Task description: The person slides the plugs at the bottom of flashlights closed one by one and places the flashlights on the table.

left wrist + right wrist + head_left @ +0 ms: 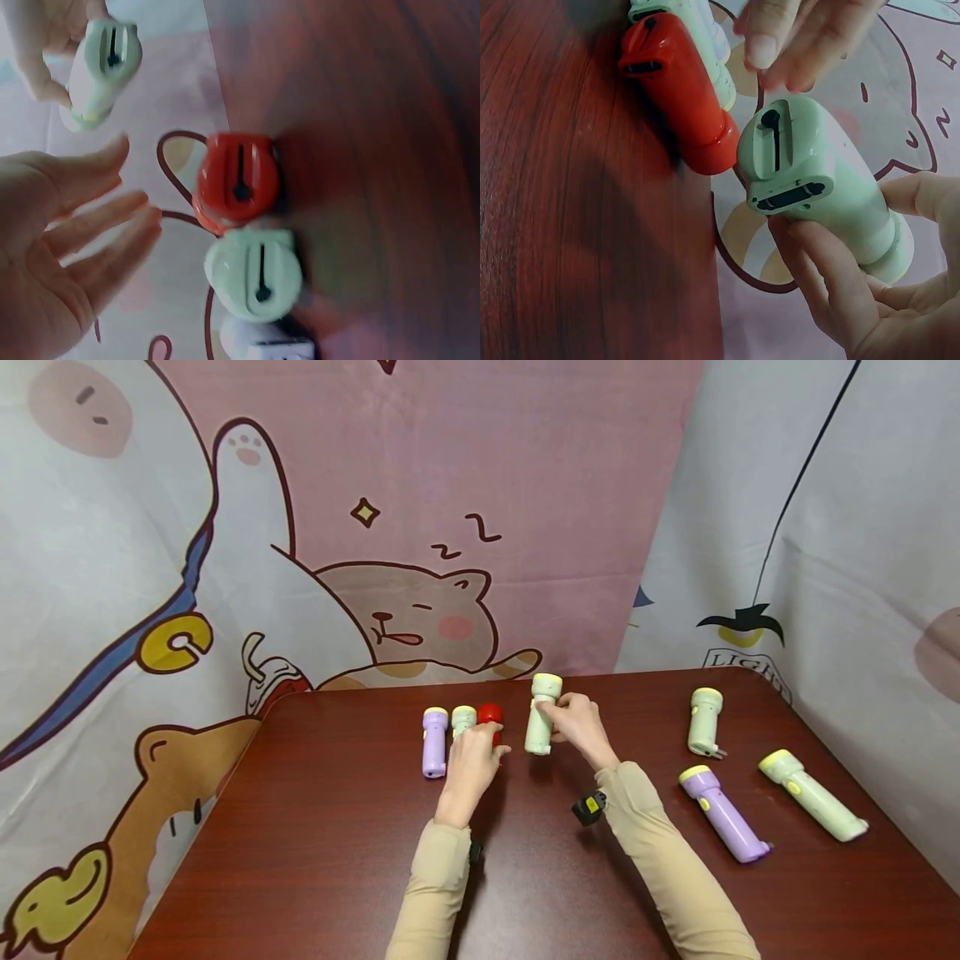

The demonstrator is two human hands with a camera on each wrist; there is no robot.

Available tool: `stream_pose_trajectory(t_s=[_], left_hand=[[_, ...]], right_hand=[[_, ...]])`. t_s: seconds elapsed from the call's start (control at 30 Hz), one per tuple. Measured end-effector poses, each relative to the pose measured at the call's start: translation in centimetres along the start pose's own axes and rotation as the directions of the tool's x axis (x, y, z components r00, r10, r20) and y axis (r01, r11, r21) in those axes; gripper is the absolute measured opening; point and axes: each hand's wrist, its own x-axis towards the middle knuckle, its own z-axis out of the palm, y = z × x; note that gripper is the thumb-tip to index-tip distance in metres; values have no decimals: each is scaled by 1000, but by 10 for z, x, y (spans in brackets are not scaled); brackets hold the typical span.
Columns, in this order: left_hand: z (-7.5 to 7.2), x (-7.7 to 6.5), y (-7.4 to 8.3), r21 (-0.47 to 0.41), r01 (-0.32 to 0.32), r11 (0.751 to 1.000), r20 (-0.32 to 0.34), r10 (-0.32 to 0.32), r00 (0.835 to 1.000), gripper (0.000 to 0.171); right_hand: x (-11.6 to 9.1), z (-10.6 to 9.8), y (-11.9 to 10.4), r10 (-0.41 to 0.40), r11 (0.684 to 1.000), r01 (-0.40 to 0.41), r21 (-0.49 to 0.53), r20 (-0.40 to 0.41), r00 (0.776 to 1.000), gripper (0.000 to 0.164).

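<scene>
In my right hand (581,727) is a light green flashlight (539,727), gripped between thumb and fingers with its yellow-rimmed head away from me. The right wrist view shows the slotted tail of this green flashlight (787,161). My left hand (474,764) hovers above a row of flashlights, fingers spread and apart from them in the left wrist view. That row holds a purple flashlight (434,747), a second light green flashlight (463,718) and a red flashlight (491,714), side by side. My left hand partly hides the green and red ones in the head view.
On the right of the brown table (315,852) lie a short green flashlight (705,722), another purple flashlight (726,817) and a long green flashlight (816,797). Two of these have plug prongs or a tab sticking out at the tail. A cartoon-printed cloth (577,527) hangs behind the table.
</scene>
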Motion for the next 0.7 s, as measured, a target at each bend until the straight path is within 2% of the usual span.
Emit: stream_pose_trajectory(t_s=[0.13,0.37,0.7], left_hand=[[1,0,-8,45,97,994,0,-97,995,21],[9,-1,-10,100,182,978,54,-188,981,11],[13,1,-6,119,223,967,88,-234,968,9]], right_hand=[[3,1,2,10,1000,-10,-6,7,1000,44],[8,9,8,25,999,-22,-42,56,998,42],[17,27,10,45,995,-38,-96,73,996,36]])
